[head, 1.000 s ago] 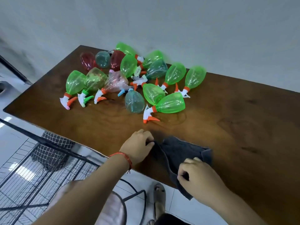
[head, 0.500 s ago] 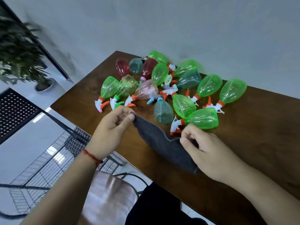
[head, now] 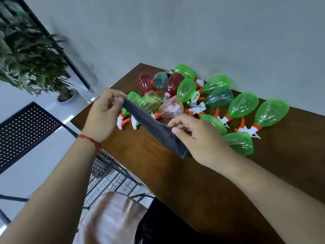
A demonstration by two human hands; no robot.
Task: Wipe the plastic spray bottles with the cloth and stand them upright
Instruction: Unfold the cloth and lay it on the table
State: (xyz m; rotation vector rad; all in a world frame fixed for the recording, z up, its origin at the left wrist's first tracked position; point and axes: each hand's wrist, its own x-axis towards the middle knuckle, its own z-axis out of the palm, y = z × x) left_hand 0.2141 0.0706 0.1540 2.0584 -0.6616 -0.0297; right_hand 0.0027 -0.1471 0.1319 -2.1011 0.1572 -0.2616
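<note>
Dark grey cloth (head: 154,131) stretched taut in the air, above the table (head: 175,182). Spray bottles (head: 242,104), mostly green, lie clustered on their sides.

wall (head: 193,32): plain grey | floor (head: 35,164): white, shiny | counter (head: 193,182): dark brown wood, far edge at wall | left of counter: leafy plant (head: 26,55) in pot (head: 66,95), black panel with holes (head: 24,127), wire rack (head: 109,176)

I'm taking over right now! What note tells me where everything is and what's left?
Left hand pinches one end of the grey cloth.
Right hand pinches the other end; the cloth is stretched between them over the table.
Spray bottles all lie on their sides in a pile at the far end.
Done: none stands upright yet.
Left: wipe each one and stand it up.
</note>
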